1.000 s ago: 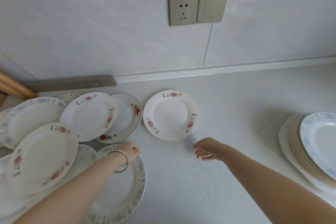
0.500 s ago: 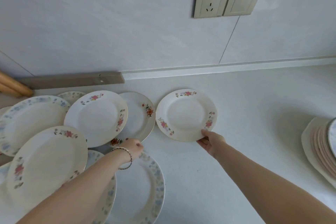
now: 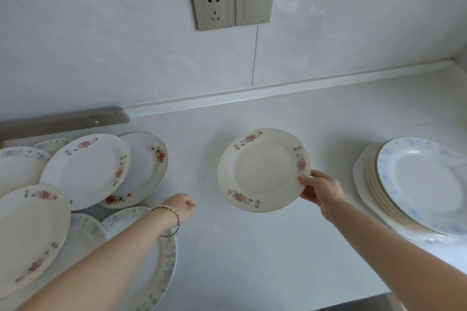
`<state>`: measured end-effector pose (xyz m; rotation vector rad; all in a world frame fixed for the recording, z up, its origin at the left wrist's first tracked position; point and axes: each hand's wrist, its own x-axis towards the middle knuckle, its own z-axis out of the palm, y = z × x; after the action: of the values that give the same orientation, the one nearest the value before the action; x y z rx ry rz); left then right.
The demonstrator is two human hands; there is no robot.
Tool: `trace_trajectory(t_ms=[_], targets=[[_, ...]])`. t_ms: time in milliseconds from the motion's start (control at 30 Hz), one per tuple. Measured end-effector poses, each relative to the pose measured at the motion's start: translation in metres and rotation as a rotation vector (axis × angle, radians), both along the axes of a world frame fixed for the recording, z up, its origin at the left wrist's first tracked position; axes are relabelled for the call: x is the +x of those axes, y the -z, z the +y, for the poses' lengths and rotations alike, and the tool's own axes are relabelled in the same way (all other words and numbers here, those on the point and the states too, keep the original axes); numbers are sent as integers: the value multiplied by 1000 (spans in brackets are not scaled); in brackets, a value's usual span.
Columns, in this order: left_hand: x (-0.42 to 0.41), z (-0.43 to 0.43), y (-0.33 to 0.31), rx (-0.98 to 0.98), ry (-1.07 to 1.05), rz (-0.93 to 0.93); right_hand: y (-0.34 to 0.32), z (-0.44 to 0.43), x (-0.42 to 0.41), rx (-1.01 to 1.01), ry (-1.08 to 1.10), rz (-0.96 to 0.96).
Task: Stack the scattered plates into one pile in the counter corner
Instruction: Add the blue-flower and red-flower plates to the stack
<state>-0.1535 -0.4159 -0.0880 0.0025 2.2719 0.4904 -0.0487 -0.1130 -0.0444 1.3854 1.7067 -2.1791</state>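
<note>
Right hand [image 3: 319, 190] now pinches plate [image 3: 262, 169] by its rim, lifted off tabletop [image 3: 252, 260] toward right-edge pile [image 3: 417, 184]; left hand [image 3: 183, 206] curled, empty; stacking underway.

A socket [image 3: 212, 6] and a switch [image 3: 254, 2] sit side by side on the tiled wall [image 3: 101, 45].

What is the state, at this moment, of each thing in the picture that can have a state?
right hand: pinches the rim of the floral plate.
floral plate: held, seemingly lifted off the counter.
left hand: fingers curled, holds nothing.
pile of plates: stacked, at the right.
scattered plates: overlapping, unstacked, at the left.
wall socket: nothing plugged in.
</note>
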Motion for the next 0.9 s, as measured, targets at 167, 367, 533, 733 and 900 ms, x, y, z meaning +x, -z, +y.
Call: trace_trajectory(t_ms=[167, 367, 533, 733, 900], targets=[[27, 83, -8, 10, 103, -8, -36, 77, 46, 13, 158, 80], [58, 187, -21, 72, 197, -1, -62, 169, 112, 35, 320, 180], [69, 236, -20, 76, 230, -6, -51, 222, 156, 3, 482, 162], [70, 259, -15, 43, 226, -4, -21, 246, 186, -52, 645, 91], [71, 262, -14, 16, 231, -30, -10, 247, 192, -36, 615, 73]])
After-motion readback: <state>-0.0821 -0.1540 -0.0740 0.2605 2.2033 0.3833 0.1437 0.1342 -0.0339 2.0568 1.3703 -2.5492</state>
